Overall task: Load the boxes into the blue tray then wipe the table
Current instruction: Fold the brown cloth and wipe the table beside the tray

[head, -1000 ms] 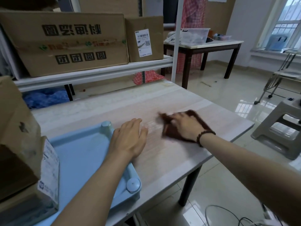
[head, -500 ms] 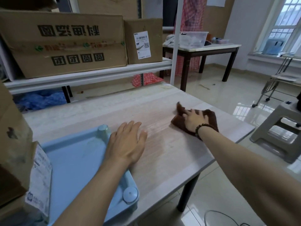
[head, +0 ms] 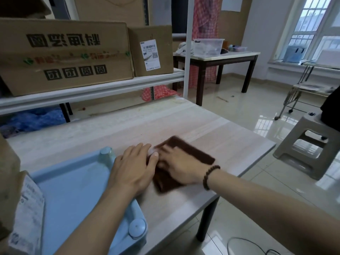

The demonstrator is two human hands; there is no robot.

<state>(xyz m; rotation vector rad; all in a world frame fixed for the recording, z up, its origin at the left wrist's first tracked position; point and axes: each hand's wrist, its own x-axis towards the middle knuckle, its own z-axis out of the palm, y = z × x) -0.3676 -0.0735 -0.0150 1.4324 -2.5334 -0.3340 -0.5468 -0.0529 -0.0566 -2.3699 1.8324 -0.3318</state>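
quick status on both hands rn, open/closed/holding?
Left hand: open, flat, palm down at the blue tray's edge, holding nothing.
Right hand: open, pressed flat on the brown cloth, not gripping it.

Right hand (head: 179, 167) flat on a brown cloth (head: 191, 155), pressed to the table (head: 230, 144). Left hand (head: 133, 167) spread palm-down at the blue tray (head: 73, 184) rim, fingertips touching the cloth. Cardboard box (head: 11, 196) in the tray's left part. Grey stool (head: 309, 146) on the floor, right.
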